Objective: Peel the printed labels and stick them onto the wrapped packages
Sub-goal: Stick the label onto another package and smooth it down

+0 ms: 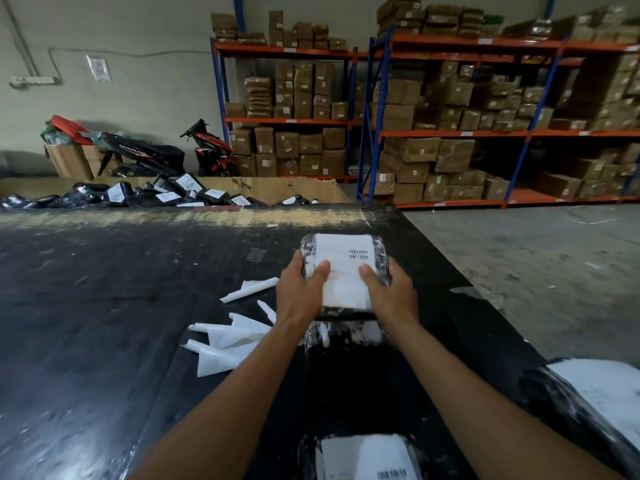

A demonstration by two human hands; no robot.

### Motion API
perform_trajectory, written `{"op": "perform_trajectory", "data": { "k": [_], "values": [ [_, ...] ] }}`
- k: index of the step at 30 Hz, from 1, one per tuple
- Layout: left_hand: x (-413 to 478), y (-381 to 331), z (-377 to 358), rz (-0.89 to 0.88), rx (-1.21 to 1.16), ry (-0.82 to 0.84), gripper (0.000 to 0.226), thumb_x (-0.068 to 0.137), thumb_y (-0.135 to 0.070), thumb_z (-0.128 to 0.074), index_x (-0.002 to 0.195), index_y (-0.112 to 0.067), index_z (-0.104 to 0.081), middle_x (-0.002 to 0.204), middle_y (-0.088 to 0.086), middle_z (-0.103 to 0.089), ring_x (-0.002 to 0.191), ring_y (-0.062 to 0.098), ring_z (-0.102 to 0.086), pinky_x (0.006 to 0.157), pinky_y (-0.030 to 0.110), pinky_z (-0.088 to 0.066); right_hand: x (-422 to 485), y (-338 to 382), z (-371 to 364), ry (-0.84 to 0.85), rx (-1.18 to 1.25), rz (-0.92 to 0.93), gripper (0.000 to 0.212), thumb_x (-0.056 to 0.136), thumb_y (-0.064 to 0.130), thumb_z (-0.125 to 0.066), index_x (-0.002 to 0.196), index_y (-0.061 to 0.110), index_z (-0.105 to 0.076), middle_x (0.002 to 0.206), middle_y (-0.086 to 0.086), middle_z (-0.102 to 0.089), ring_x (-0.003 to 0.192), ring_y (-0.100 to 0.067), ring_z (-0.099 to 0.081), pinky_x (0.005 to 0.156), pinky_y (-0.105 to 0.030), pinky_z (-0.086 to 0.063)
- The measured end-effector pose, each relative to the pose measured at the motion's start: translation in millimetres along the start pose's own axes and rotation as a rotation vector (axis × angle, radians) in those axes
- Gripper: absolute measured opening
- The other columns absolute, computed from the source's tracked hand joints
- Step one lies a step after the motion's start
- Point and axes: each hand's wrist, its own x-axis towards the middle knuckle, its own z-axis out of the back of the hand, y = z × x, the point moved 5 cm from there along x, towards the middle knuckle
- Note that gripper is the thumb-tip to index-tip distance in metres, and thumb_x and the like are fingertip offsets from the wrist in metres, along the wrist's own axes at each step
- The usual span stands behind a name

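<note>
I see L hand (pixel 299 289) & R hand (pixel 391 292) gripping pkg (pixel 381 252), thumbs pressing label (pixel 343 247) flat; labelled pile (pixel 166 197) behind, job prob. midway.

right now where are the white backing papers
Head view: white backing papers lie on the black table, left of the left hand gripping the black wrapped package.

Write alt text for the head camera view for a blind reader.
A left hand and right hand hold a black-wrapped package over a black table, thumbs pressing its white label. Peeled backing papers lie to the left, other labelled packages nearer the camera, shelves of brown boxes behind.
</note>
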Motion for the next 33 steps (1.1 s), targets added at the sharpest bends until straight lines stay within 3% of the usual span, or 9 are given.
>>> {"op": "perform_trajectory", "data": {
  "k": [2, 5, 10, 14, 17, 20, 25, 28, 33],
  "values": [
    [1.8, -1.7, 4.0, 0.032, -0.006, -0.005, 0.057, 0.082, -0.049, -0.066, 0.127, -0.014, -0.06, 0.116, 0.005, -0.07, 0.098, 0.022, -0.069, 0.082, 0.042, -0.059, -4.3, 11.3, 7.8, 0.007, -0.007, -0.029, 0.026, 0.091, 0.038, -0.063, 0.114, 0.026, -0.065, 0.104, 0.008, -0.069, 0.092, -0.012, -0.064, 0.08, -0.03, -0.052],
    [-8.4, 4.4, 5.9, 0.099, -0.027, -0.008, 0.075, 0.073, -0.063, -0.065, 0.13, -0.015, -0.058, 0.123, 0.006, -0.068, 0.108, 0.027, -0.066, 0.091, 0.05, -0.055, -17.2, 18.9, 18.4, 0.009, -0.027, -0.043, 0.03, 0.088, 0.041, -0.064, 0.115, 0.026, -0.065, 0.107, 0.006, -0.069, 0.097, -0.016, -0.064, 0.09, -0.036, -0.052],
    [-66.5, -21.1, 16.5, 0.106, -0.089, -0.03, 0.022, 0.093, -0.031, -0.062, 0.111, -0.019, -0.066, 0.099, -0.002, -0.074, 0.087, 0.018, -0.071, 0.084, 0.044, -0.058, -52.4, 21.8, 31.9, 0.013, -0.046, -0.081, 0.06, 0.086, 0.046, -0.065, 0.139, 0.021, -0.052, 0.13, 0.001, -0.062, 0.115, -0.021, -0.06, 0.102, -0.041, -0.048],
    [-108.1, -19.3, 18.3, 0.135, -0.077, -0.041, 0.021, 0.092, -0.032, -0.06, 0.108, -0.02, -0.066, 0.099, -0.002, -0.073, 0.087, 0.018, -0.071, 0.084, 0.045, -0.058, -89.4, 12.8, 47.8, 0.08, -0.035, -0.093, 0.029, 0.09, 0.039, -0.063, 0.114, 0.023, -0.065, 0.105, 0.005, -0.069, 0.093, -0.012, -0.065, 0.08, -0.029, -0.052],
    [-143.5, -15.1, 17.3, 0.186, -0.082, -0.041, 0.021, 0.091, -0.031, -0.061, 0.108, -0.018, -0.067, 0.097, 0.0, -0.075, 0.086, 0.02, -0.072, 0.083, 0.044, -0.059, -119.5, 1.4, 63.7, 0.095, -0.025, -0.11, 0.019, 0.089, 0.036, -0.065, 0.102, 0.023, -0.068, 0.099, 0.004, -0.072, 0.088, -0.013, -0.068, 0.078, -0.029, -0.054],
    [-186.5, -12.9, 17.4, 0.253, -0.089, -0.044, 0.021, 0.092, -0.028, -0.062, 0.107, -0.014, -0.067, 0.098, 0.002, -0.074, 0.085, 0.018, -0.071, 0.081, 0.037, -0.059, -148.5, -15.6, 77.2, 0.127, -0.035, -0.158, 0.036, 0.085, 0.041, -0.067, 0.112, 0.017, -0.068, 0.101, 0.003, -0.072, 0.091, -0.016, -0.068, 0.085, -0.033, -0.056],
    [-241.7, -2.8, 24.6, 0.311, -0.03, -0.047, 0.047, 0.082, -0.039, -0.064, 0.119, -0.01, -0.064, 0.103, 0.002, -0.074, 0.091, 0.021, -0.071, 0.089, 0.044, -0.057, -188.3, -45.3, 89.7, 0.155, -0.038, -0.203, 0.087, 0.059, 0.069, -0.064, 0.128, 0.016, -0.061, 0.12, 0.0, -0.069, 0.11, -0.023, -0.064, 0.099, -0.044, -0.052],
    [-257.7, 2.5, 27.9, 0.326, -0.025, -0.052, 0.057, 0.076, -0.047, -0.065, 0.12, -0.01, -0.063, 0.105, 0.004, -0.074, 0.09, 0.022, -0.071, 0.088, 0.046, -0.057, -199.4, -59.7, 91.0, 0.182, -0.018, -0.21, 0.1, 0.051, 0.075, -0.059, 0.131, 0.016, -0.058, 0.125, -0.002, -0.067, 0.114, -0.024, -0.063, 0.101, -0.046, -0.05],
    [-272.2, 9.7, 29.1, 0.295, 0.042, -0.034, 0.032, 0.082, -0.044, -0.062, 0.101, -0.019, -0.068, 0.091, 0.001, -0.076, 0.084, 0.022, -0.073, 0.083, 0.049, -0.058, -233.7, -38.1, 102.9, 0.214, -0.04, -0.243, 0.082, 0.085, 0.054, -0.065, 0.149, 0.011, -0.038, 0.152, -0.006, -0.042, 0.137, -0.027, -0.042, 0.113, -0.04, -0.035]
  ]
}}
